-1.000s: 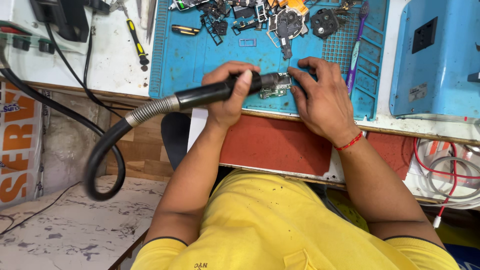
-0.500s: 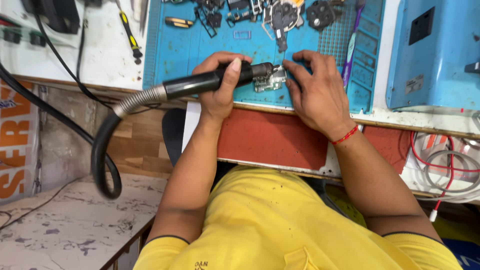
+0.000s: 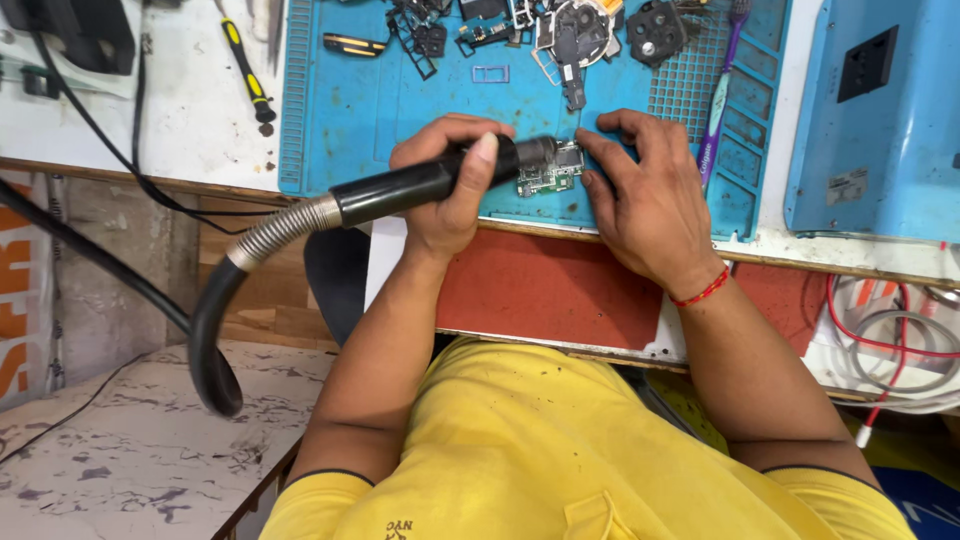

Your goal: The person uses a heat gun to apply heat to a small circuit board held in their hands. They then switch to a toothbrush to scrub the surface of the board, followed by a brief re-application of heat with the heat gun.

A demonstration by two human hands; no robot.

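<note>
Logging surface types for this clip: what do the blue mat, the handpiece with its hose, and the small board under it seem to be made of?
Blue mat: probably silicone or rubber, matte, with moulded compartments and grid. Handpiece in the left hand: smooth black plastic, likely; its nozzle looks metallic grey. Hose: ribbed, silvery metal spring sheath, then black rubbery tube. Circuit board, steadied by the right hand: green laminate with shiny metal shields.

black hot-air wand [image 3: 420,185] lies level, nozzle touching green circuit board [image 3: 548,176].

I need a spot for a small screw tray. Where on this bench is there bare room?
Bare blue mat lies between the yellow-handled screwdriver and the left hand. White benchtop left of the screwdriver is open too. The mat's top edge is crowded with dismantled parts.
</note>
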